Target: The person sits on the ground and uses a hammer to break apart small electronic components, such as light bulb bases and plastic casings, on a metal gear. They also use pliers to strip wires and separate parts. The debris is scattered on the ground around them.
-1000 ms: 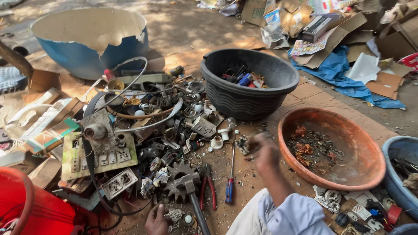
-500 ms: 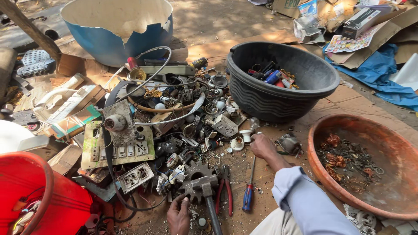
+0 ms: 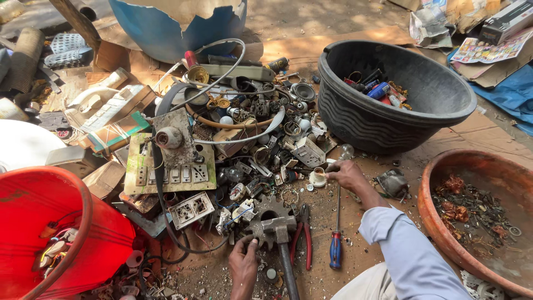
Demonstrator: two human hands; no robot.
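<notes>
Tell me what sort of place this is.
Probably an outdoor scrap-sorting spot: a heap of broken electrical switch plates and metal parts lies on bare dirt, with a black plastic tub and a round terracotta basin holding sorted bits.
</notes>
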